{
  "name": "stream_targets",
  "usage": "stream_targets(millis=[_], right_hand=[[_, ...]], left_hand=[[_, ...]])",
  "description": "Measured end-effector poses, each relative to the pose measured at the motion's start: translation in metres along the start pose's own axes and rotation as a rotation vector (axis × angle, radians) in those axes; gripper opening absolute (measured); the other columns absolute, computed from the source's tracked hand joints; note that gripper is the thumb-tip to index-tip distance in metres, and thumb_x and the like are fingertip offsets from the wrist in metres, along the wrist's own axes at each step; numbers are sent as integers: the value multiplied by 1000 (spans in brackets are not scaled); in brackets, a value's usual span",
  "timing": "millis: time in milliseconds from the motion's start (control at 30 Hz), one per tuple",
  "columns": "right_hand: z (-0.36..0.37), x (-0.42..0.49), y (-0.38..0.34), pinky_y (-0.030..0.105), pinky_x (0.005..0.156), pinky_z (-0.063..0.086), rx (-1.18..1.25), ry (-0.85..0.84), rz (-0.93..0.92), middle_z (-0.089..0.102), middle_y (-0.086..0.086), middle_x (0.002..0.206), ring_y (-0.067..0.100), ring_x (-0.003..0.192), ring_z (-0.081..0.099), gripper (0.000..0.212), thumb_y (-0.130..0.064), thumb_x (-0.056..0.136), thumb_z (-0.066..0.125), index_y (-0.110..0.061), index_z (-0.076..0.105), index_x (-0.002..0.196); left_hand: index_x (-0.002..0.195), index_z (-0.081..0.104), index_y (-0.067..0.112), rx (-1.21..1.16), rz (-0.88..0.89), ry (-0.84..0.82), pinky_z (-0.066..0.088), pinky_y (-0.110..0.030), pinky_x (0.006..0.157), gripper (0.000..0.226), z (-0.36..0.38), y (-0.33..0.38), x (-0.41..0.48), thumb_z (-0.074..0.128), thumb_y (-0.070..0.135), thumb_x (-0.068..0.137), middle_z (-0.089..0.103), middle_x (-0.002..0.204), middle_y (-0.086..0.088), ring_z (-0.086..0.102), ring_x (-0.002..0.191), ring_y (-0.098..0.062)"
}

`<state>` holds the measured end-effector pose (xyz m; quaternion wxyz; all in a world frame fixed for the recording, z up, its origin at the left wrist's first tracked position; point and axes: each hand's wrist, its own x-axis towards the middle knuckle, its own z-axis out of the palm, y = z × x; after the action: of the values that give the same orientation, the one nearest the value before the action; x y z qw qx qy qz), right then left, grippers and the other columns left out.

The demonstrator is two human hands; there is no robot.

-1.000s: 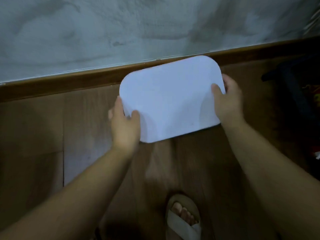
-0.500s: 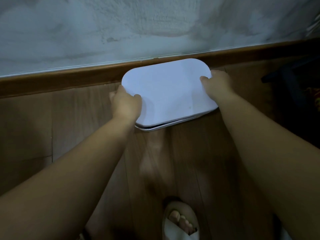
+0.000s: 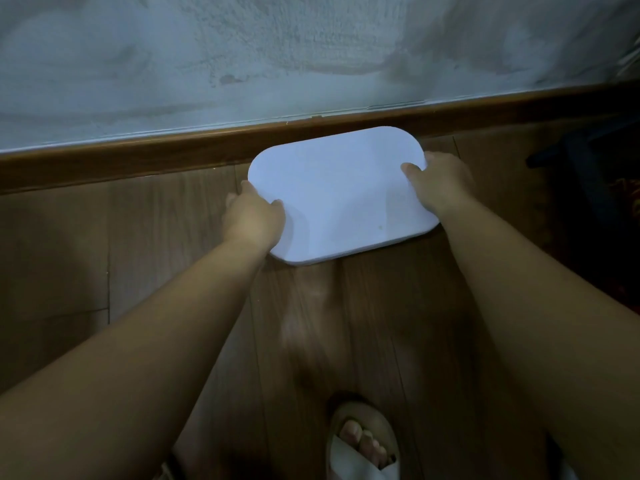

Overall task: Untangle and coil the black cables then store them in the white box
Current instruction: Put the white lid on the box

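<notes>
The white box (image 3: 341, 199), a rounded oblong with its lid on, lies on the wooden floor against the brown skirting board. My left hand (image 3: 252, 218) grips its left end, thumb on top and fingers curled under the edge. At the right end my right hand (image 3: 438, 183) grips it the same way. No black cables show; the closed lid hides the inside.
A grey plaster wall (image 3: 311, 57) rises behind the skirting board (image 3: 138, 157). My sandalled foot (image 3: 363, 441) stands on the floor near the bottom edge. A dark object (image 3: 581, 157) sits in shadow at the right.
The box has gone down from a raised, tilted hold to the floor by the skirting board. Both hands have stayed on its ends, and the gap under the lid has closed.
</notes>
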<state>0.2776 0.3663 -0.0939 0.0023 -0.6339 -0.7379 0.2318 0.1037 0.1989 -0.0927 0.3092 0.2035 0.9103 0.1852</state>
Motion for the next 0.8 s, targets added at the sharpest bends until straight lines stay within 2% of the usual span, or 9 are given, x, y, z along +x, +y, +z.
stream_targets(millis=[133, 233, 300, 367, 400, 467, 567, 667, 800], right_hand=[[3, -3, 11, 34, 77, 42, 18, -79, -10, 56, 10, 129, 29, 111, 55, 43, -39, 97, 47, -14, 52, 131], [6, -13, 18, 43, 98, 41, 85, -82, -10, 41, 13, 145, 32, 127, 44, 50, -34, 96, 51, -14, 41, 141], [6, -23, 16, 43, 110, 29, -7, 5, -88, 23, 9, 155, 31, 139, 26, 61, -26, 96, 52, -17, 24, 149], [6, -29, 9, 39, 116, 16, -125, 49, -279, 10, 2, 159, 25, 145, 9, 65, -14, 95, 50, -19, 16, 151], [8, -29, 6, 37, 117, 9, -172, 20, -365, 3, -1, 160, 22, 146, 1, 66, -13, 95, 47, -20, 13, 151], [16, -26, 0, 37, 117, -5, -285, -83, -466, -8, -3, 160, 20, 146, -12, 61, -27, 100, 40, -23, 8, 152], [30, -21, 4, 41, 114, -16, -437, -174, -465, -22, -4, 157, 21, 143, -24, 63, -52, 98, 19, -28, -7, 151], [35, -18, 5, 42, 113, -19, -477, -197, -451, -29, -4, 155, 20, 141, -30, 65, -56, 97, 13, -29, -14, 149], [26, -21, 2, 42, 114, -18, -396, -236, -450, -26, -4, 156, 20, 141, -28, 65, -55, 98, 21, -29, -7, 151]], left_hand=[[150, 18, 12, 35, 41, -53, 47, -40, 89, 64, 1, -9, -2, 50, 29, 97, 32, 147, -13, 47, 123, -34], [150, 17, 13, 27, 52, -54, 46, -40, 90, 66, 4, -16, -8, 50, 31, 96, 29, 149, -12, 44, 125, -34], [152, 6, 20, 67, 109, -20, 38, -42, 102, 72, 6, -18, -15, 49, 29, 96, 13, 156, -9, 30, 136, -34], [152, -3, 26, 236, 263, 49, 20, -42, 114, 77, 7, -14, -19, 49, 23, 94, -5, 159, -4, 5, 145, -31], [151, -5, 28, 334, 342, 65, 10, -41, 117, 79, 9, -11, -18, 49, 20, 93, -14, 159, -2, -7, 146, -28], [151, -6, 30, 477, 437, 24, -6, -38, 116, 78, 13, -6, -11, 46, 16, 93, -24, 157, -2, -22, 144, -26], [151, -5, 27, 551, 484, -66, -12, -38, 115, 70, 19, -8, -4, 37, 20, 96, -25, 156, -5, -27, 142, -27], [151, -5, 25, 530, 503, -68, -10, -40, 116, 69, 22, -12, -5, 35, 35, 96, -24, 156, -5, -27, 142, -27], [152, -3, 25, 575, 510, -57, -10, -42, 116, 78, 18, -7, -8, 35, 57, 93, -21, 157, -8, -23, 143, -29]])
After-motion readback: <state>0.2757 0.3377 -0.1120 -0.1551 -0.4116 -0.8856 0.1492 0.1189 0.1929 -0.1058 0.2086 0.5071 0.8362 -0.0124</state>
